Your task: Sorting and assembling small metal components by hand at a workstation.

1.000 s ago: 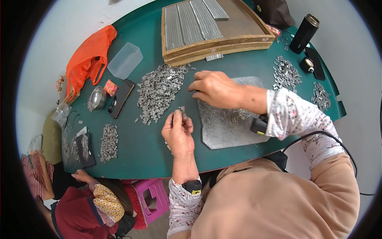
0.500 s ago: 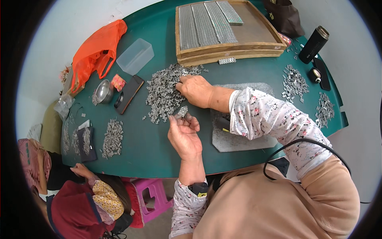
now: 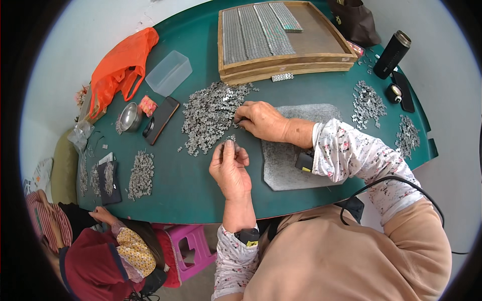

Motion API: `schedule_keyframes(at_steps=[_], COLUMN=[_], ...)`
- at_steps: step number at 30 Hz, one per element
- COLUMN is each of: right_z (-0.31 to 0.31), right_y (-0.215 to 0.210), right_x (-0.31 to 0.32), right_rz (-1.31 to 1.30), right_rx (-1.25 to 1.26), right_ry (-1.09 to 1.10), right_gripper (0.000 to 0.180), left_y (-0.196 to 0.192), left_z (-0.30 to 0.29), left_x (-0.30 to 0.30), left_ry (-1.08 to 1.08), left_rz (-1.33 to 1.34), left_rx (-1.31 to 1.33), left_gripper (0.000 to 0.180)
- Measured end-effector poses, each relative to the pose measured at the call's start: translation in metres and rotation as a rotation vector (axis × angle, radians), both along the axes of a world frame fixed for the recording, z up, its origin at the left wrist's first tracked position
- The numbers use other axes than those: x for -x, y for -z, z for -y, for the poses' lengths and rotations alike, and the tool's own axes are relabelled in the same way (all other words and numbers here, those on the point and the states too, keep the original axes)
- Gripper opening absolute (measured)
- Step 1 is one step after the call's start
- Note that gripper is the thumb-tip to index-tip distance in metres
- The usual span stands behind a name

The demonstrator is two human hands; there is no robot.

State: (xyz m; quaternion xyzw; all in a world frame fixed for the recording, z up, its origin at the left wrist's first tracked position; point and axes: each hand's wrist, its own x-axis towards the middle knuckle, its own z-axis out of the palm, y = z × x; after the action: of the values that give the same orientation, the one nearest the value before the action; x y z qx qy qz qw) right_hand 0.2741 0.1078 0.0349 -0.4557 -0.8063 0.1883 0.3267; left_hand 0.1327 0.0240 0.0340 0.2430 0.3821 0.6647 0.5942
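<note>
A large heap of small silvery metal pieces (image 3: 208,118) spreads over the green table in front of me. My left hand (image 3: 231,173) is palm up just below the heap. Its thumb and fingers close on a small cluster of metal pieces (image 3: 231,138), partly hidden by the thumb. My right hand (image 3: 263,120) is at the heap's right edge, knuckles up, fingers curled together in a pinch. Whatever lies between those fingertips is too small and covered to name. Beneath my right wrist lies a grey felt mat (image 3: 296,173).
A wooden tray (image 3: 288,75) at the back holds rows of linked metal strips (image 3: 256,32). Smaller piles of pieces (image 3: 369,105) sit right, others left. A clear plastic box (image 3: 169,72), orange bag (image 3: 120,65), metal bowl (image 3: 131,117), phone (image 3: 163,120) and black bottle (image 3: 392,55) stand around. Another person (image 3: 100,261) sits lower left.
My right hand has drawn back from the heap toward the right, its fingers curled. My left thumb has closed over the cluster of metal pieces, which showed more openly before.
</note>
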Motion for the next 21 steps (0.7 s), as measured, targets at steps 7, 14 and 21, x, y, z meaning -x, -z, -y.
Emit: schedule_keyframes(at_steps=[7,14,21], right_z=[0.018,0.050,0.069], right_y=[-0.015,-0.025,-0.034], right_x=[-0.008,-0.014,-0.018], right_rz=[-0.303,-0.449,-0.343], right_rx=[0.252,0.418,0.120], right_ry=[-0.092,-0.097,0.024], right_gripper=[0.015,0.015,0.015], left_y=[0.004,0.004,0.003], left_z=[-0.001,0.001,0.005], left_x=[-0.001,-0.004,-0.008], left_ry=[0.007,0.112,0.170], left_rz=[-0.067,-0.109,-0.200], left_rx=[-0.028,-0.011,-0.080], left_gripper=[0.010,0.009,0.009])
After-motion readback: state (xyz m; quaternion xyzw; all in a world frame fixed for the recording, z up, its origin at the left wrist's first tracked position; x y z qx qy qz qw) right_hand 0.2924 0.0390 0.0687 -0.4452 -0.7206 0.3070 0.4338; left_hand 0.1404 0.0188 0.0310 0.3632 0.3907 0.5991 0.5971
